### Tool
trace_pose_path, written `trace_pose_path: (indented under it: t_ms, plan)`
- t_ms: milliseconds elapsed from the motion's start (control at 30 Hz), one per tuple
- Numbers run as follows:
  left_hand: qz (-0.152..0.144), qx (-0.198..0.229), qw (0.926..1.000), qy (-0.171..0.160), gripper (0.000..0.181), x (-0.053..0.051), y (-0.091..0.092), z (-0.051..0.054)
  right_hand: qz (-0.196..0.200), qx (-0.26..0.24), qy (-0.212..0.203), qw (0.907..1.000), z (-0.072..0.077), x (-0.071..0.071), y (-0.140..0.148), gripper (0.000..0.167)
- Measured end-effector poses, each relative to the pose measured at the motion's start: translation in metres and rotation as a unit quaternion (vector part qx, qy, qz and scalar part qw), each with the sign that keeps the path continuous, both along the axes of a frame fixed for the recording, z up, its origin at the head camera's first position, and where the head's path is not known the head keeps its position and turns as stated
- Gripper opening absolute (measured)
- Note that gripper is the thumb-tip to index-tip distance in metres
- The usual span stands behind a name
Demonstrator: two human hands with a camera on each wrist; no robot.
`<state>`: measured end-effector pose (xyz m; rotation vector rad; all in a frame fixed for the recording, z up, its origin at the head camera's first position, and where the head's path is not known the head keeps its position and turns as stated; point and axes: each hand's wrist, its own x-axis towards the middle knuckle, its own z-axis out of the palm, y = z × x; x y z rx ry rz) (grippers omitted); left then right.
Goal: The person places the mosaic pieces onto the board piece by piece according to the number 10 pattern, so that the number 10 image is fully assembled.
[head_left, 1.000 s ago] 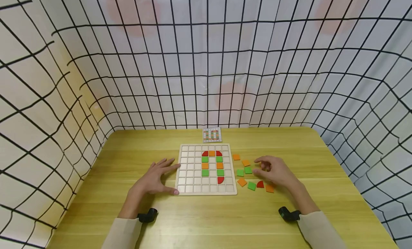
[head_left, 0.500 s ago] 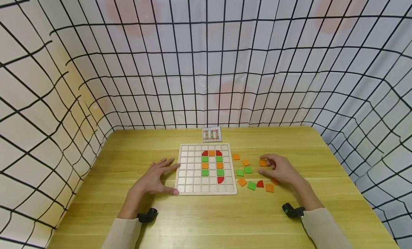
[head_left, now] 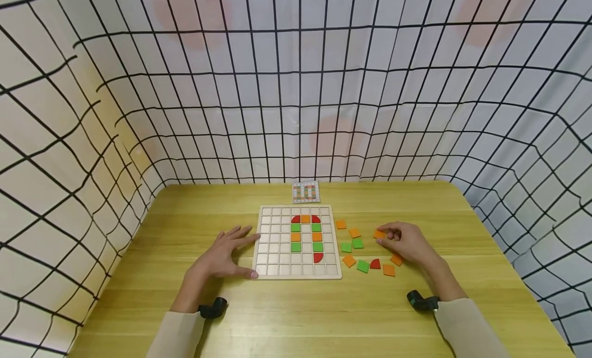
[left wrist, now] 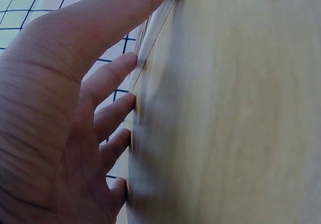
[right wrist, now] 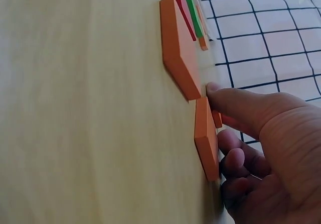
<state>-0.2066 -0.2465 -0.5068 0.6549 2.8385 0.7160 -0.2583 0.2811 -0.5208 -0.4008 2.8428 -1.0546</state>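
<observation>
A pale wooden grid board [head_left: 273, 256] lies on the table, with red, orange and green tiles set in some of its cells. My left hand [head_left: 224, 255] is spread at the board's left side, thumb and a fingertip touching its edge. To the right of the board, my right hand [head_left: 407, 242] pinches an orange square tile [head_left: 378, 234] between thumb and index finger. The right wrist view shows this hand [right wrist: 281, 148] behind another orange tile [right wrist: 206, 138], which partly hides the pinched one. The left hand's thumb [left wrist: 115, 13] meets the board edge in the left wrist view.
Loose tiles lie right of the board: several orange squares [head_left: 389, 270], green squares [head_left: 363, 266] and a red quarter-round [head_left: 375, 264]. A small pattern card [head_left: 306, 192] lies behind the board. White cloth with a black grid [head_left: 296, 91] surrounds the wooden table [head_left: 277, 317].
My right hand has moved slightly right, uncovering an orange tile beside it, and its thumb and index finger have come together on the orange square. The left hand stays in place.
</observation>
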Motion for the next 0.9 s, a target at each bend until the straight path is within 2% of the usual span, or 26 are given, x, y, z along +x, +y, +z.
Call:
trace_pose_path:
  t_ms: [300, 433, 667, 900]
  plan:
    - [0.003, -0.003, 1.0000, -0.006, 0.102, -0.001, 0.000, 0.001, -0.015, -0.011, 0.014, 0.9997, -0.003, 0.002, -0.003, 0.032]
    - [0.003, -0.004, 0.9999, -0.009, 0.102, -0.002, -0.001, 0.000, -0.017, -0.009, 0.028, 0.9994, 0.000, 0.003, -0.007, 0.032]
    - [0.002, -0.008, 0.9999, -0.007, 0.103, -0.002, -0.001, -0.002, 0.011, -0.027, 0.044, 0.9986, 0.016, 0.008, -0.035, 0.031]
    - [0.005, -0.008, 0.9999, -0.006, 0.102, -0.001, 0.001, 0.000, 0.054, -0.054, 0.038, 0.9964, 0.019, 0.014, -0.074, 0.028]
